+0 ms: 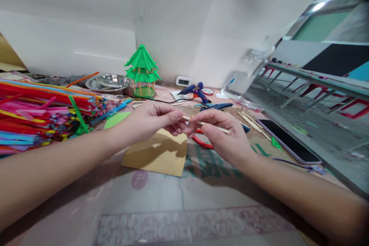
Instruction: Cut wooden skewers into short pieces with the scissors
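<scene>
A thin pale wooden stick [217, 128] spans between my two hands above the table. My left hand [160, 117] pinches its left end between thumb and fingers. Farther along, my right hand [223, 132] has its thumb and fingers closed on the same stick, whose right end lies across the palm. Below them lies a tan piece of card [154, 157], partly in shadow. A red looped handle [201, 144] shows beneath my right hand; the rest of that tool is hidden.
Bundles of colourful pipe cleaners [43, 117] fill the left. Behind my hands stand a green pagoda model [142, 75], a metal dish [108, 82], a blue glue gun [194, 90] and a small timer [183, 80]. Rightward are loose sticks [253, 125], a phone [290, 142] and a clear jug [242, 77].
</scene>
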A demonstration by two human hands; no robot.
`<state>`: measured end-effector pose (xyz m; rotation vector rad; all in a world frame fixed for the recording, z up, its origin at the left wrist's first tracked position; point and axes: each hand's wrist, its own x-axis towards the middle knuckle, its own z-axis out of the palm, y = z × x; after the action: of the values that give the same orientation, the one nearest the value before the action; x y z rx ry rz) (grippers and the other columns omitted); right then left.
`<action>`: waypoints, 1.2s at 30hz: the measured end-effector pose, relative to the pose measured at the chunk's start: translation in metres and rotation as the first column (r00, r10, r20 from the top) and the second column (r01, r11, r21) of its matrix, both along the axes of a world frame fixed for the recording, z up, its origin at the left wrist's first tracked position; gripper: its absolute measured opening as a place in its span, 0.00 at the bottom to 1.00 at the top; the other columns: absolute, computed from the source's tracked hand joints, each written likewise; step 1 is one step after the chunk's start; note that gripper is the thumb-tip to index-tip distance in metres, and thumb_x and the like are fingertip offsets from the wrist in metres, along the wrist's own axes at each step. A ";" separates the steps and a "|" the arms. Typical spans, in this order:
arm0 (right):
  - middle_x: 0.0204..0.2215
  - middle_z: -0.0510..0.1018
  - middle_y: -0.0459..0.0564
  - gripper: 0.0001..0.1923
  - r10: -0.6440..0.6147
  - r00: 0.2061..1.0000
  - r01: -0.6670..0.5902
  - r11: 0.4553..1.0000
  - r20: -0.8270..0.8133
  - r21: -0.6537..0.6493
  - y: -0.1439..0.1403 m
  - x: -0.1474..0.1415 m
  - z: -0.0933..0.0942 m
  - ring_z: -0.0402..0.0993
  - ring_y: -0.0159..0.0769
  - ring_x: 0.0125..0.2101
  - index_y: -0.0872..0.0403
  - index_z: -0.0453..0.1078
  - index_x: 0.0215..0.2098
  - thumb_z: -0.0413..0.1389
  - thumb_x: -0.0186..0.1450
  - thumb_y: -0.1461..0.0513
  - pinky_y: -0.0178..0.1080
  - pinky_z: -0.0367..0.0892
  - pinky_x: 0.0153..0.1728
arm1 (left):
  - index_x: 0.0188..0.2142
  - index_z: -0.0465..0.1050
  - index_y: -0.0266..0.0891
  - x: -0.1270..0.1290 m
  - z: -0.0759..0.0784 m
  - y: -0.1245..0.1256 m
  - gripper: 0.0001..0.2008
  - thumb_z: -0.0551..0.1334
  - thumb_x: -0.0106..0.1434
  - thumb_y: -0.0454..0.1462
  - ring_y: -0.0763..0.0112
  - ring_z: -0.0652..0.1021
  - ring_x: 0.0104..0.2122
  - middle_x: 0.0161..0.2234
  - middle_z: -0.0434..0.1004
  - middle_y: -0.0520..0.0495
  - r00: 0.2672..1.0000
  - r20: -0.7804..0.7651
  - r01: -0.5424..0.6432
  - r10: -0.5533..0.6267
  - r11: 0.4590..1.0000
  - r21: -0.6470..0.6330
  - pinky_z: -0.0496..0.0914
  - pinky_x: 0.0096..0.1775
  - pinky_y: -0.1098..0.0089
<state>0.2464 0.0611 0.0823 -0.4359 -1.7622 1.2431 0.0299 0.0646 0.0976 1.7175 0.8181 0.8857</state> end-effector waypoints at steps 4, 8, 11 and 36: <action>0.30 0.81 0.47 0.12 -0.132 0.991 0.132 0.991 -0.029 -0.007 0.001 -0.001 0.001 0.80 0.35 0.33 0.51 0.76 0.41 0.57 0.71 0.52 0.40 0.76 0.39 | 0.35 0.79 0.39 -0.003 0.005 0.004 0.16 0.58 0.69 0.45 0.70 0.81 0.32 0.32 0.83 0.48 0.976 -0.193 0.104 -0.103 0.995 -0.006 0.74 0.37 0.70; 0.24 0.73 0.44 0.18 -0.282 0.946 0.266 0.957 0.158 0.116 0.008 -0.001 -0.003 0.71 0.30 0.25 0.53 0.73 0.33 0.54 0.72 0.49 0.34 0.69 0.29 | 0.39 0.81 0.43 -0.013 0.003 0.011 0.13 0.62 0.65 0.47 0.64 0.80 0.38 0.37 0.82 0.48 0.823 -0.567 0.114 0.029 0.970 0.216 0.71 0.39 0.68; 0.22 0.71 0.43 0.20 -0.233 0.913 0.196 0.970 0.334 0.143 0.013 -0.002 -0.011 0.67 0.29 0.23 0.54 0.70 0.32 0.51 0.72 0.48 0.33 0.64 0.24 | 0.44 0.79 0.48 -0.018 -0.006 0.014 0.16 0.69 0.58 0.47 0.60 0.76 0.45 0.44 0.77 0.48 0.707 -0.702 0.242 0.085 0.904 0.353 0.68 0.43 0.67; 0.34 0.80 0.51 0.11 -0.211 0.779 -0.283 0.723 0.591 0.630 0.020 -0.009 -0.021 0.74 0.37 0.35 0.51 0.68 0.34 0.47 0.69 0.69 0.39 0.70 0.37 | 0.30 0.70 0.41 -0.015 -0.038 0.026 0.15 0.69 0.56 0.48 0.71 0.69 0.25 0.25 0.71 0.54 0.645 -0.759 0.292 -0.081 0.945 0.147 0.56 0.26 0.71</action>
<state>0.2369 0.0813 0.0608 -0.3802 -2.6675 0.3394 0.0150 0.0910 0.0597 2.4053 1.0470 0.0840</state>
